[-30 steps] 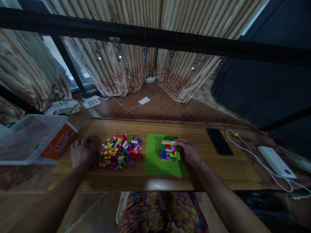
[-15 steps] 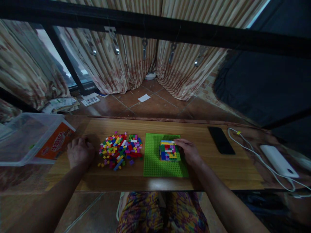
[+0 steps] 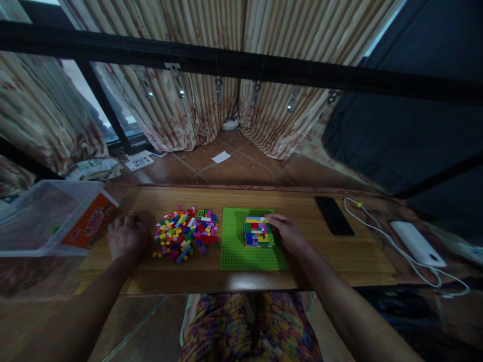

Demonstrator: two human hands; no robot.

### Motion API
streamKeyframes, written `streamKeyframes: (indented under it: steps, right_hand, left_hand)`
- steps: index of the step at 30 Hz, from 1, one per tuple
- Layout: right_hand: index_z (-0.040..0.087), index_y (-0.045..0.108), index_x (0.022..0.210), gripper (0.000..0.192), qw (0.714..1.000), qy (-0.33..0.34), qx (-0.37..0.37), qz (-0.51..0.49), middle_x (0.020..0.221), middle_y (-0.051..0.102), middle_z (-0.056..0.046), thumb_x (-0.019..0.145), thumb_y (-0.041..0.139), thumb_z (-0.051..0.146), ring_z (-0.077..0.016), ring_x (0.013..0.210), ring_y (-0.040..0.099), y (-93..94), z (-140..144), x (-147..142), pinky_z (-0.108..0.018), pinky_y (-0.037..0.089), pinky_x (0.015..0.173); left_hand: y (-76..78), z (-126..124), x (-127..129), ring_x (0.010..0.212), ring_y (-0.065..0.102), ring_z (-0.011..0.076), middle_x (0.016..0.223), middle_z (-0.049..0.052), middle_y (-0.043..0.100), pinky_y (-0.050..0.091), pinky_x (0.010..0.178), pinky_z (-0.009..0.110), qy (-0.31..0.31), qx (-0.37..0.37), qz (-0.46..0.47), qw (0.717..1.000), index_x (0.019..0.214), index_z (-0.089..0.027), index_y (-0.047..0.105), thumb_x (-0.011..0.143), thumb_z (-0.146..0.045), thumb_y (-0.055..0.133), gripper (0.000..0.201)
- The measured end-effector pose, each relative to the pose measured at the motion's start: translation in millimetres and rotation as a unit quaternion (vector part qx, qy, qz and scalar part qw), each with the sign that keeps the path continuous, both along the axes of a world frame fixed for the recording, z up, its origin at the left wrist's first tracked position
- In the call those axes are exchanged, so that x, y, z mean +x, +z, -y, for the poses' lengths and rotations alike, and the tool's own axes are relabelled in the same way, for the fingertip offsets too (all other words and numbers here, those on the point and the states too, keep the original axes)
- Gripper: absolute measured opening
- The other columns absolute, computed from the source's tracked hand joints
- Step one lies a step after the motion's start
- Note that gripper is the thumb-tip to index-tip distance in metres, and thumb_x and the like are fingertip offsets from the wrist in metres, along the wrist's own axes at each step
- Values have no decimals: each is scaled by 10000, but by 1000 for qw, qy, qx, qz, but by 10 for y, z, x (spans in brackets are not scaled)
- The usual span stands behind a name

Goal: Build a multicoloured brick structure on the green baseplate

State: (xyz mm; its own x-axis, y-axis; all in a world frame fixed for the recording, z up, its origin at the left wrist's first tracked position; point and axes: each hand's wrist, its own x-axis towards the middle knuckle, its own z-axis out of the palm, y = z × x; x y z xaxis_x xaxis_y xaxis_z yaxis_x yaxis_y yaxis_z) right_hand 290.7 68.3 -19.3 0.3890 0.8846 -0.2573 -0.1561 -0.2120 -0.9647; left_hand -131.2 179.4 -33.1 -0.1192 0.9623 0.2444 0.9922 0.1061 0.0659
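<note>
A green baseplate (image 3: 237, 249) lies on the wooden table (image 3: 339, 256), with a square block of mixed-colour bricks (image 3: 258, 231) built on its far right part. My right hand (image 3: 287, 233) rests against the right side of that block, fingers touching it. To the left of the plate lies a loose pile of small coloured bricks (image 3: 184, 233). My left hand (image 3: 126, 236) lies flat on the table left of the pile, fingers curled loosely, holding nothing.
A clear plastic box with an orange label (image 3: 56, 218) stands at the table's left end. A black phone (image 3: 333, 222), a white power bank (image 3: 415, 242) and a white cable (image 3: 381, 236) lie at the right. Curtains and a black bar are beyond.
Only the head camera has shifted slightly; both hands stay where they were, the right against the brick block, the left beside the pile.
</note>
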Motion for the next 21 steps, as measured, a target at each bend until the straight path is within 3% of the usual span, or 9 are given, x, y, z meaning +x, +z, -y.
streamKeyframes:
  steps: [5,13,18,21]
  right_hand:
    - [215,749,789,401,1000,14,-7,1,672,701,9,548,810,530,-121,549,555,4,21,36,-238,389,509]
    - [220,741,772,376,1000,8,5,12,685,700,8,578,796,538,-133,595,571,-74,9,54,-249,426,558]
    - [209,742,765,351,998,-9,25,54,674,688,13,623,774,529,-138,619,563,-70,20,2,-255,424,592]
    - [199,739,766,352,990,-26,53,129,707,696,-2,684,726,541,-165,680,589,-63,38,-38,-276,446,640]
  left_hand:
    - [-2,-5,-9,1088,511,315,1162,206,595,396,942,436,-8,4,-10,1000,1133,-78,610,894,-255,322,414]
    - [9,-5,2,1101,513,314,1155,197,601,393,959,440,-4,-2,-5,1000,1137,-77,609,894,-263,319,422]
    - [-26,-18,-12,1134,501,308,1165,193,600,384,981,439,-9,9,0,1000,1130,-74,610,893,-270,320,423]
    - [-39,-21,-21,1133,504,302,1151,200,600,389,977,439,-6,12,4,1000,1121,-75,614,894,-272,315,423]
